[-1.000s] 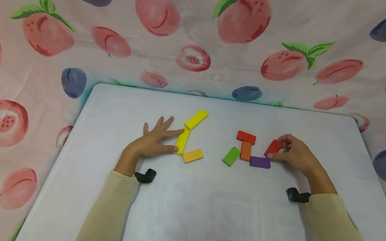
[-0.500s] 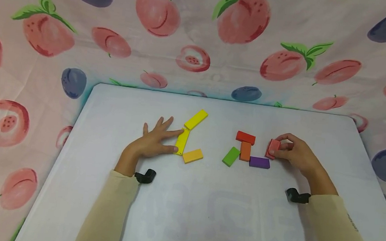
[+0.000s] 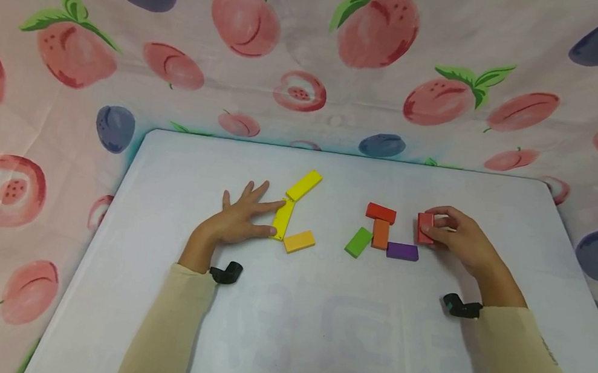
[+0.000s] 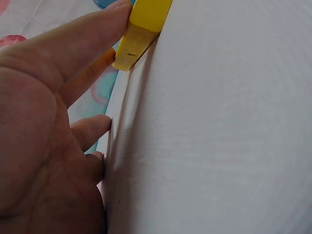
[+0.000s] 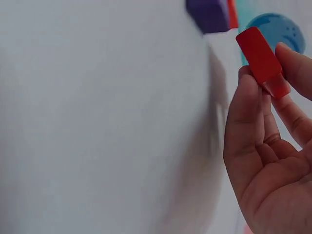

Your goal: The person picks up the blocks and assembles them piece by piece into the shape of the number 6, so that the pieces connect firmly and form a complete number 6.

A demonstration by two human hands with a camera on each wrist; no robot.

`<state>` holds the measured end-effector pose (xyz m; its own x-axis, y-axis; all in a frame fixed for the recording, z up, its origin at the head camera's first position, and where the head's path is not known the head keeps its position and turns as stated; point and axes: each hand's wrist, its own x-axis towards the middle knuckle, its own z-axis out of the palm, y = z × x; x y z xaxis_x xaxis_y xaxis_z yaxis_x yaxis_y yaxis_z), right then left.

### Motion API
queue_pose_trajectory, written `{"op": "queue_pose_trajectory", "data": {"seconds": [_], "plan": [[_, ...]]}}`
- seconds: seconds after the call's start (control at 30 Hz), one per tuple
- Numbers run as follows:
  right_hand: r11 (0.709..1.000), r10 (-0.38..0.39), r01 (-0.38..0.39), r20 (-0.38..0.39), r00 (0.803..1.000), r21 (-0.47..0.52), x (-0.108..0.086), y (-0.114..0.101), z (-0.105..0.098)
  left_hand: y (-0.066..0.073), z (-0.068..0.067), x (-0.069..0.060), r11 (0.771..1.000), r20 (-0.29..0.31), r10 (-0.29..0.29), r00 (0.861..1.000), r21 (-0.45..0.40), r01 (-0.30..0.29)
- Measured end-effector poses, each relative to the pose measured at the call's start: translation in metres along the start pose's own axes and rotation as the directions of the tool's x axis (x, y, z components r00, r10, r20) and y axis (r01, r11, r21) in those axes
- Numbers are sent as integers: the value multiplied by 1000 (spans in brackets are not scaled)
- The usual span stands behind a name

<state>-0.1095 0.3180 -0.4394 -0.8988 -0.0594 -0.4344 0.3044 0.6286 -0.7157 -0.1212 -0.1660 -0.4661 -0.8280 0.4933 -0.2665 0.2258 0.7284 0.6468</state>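
Observation:
My right hand pinches a red block between thumb and fingers, to the right of a purple block. In the right wrist view the red block appears raised off the white surface. On the left, my left hand is spread out, its thumb and index finger touching a yellow block. A second yellow block slants away from that one's far end; an amber block lies by its near end.
An orange block stands between a red-orange block and the purple one. Left of it, a green block lies tilted. All rest on a white tabletop; a fruit-print cloth hangs behind.
The red block in my right hand has turned from a slant to nearly straight, its broad face now showing upward. My left hand and the other blocks have stayed put.

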Motion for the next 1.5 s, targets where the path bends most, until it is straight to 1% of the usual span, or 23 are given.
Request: {"op": "queue_pose_trajectory", "data": {"seconds": [0.1,0.33,0.6,0.73,0.87,0.93,1.13,1.17,1.3,1.37,1.43,1.5], "plan": [[1000,-18,17,24,1000,14,-3,-7,3,0,0,0,1000,1,-3,1000,-6,3],[988,-55,36,125,991,153,-11,-24,18,0,0,1,1000,2,-13,1000,-3,13],[980,-108,68,213,971,189,-16,-36,39,0,0,1,1000,5,-14,1000,-4,14],[969,-130,71,247,960,236,-15,-39,50,1,0,1,1000,3,-15,1000,3,15],[958,-169,93,275,946,271,-15,-45,58,1,0,1,1000,3,-20,1000,-1,20],[956,-189,108,288,939,273,-16,-49,61,1,0,1,1000,4,-20,1000,-6,20],[967,-227,179,291,930,181,-15,-59,74,2,-1,1,1000,8,-19,1000,-5,19],[966,-233,185,299,925,182,-14,-60,76,2,-1,0,1000,8,-19,1000,-5,19],[954,-247,164,347,905,251,-12,-65,87,1,-1,0,1000,10,-22,1000,-6,22],[949,-255,161,358,898,272,-12,-68,91,1,-2,-1,1000,12,-21,1000,-9,21],[948,-264,176,351,898,264,-12,-70,94,1,-2,-1,1000,13,-20,1000,-10,20],[952,-264,188,336,904,243,-12,-72,94,2,-1,-1,1000,13,-18,1000,-6,18]]}}
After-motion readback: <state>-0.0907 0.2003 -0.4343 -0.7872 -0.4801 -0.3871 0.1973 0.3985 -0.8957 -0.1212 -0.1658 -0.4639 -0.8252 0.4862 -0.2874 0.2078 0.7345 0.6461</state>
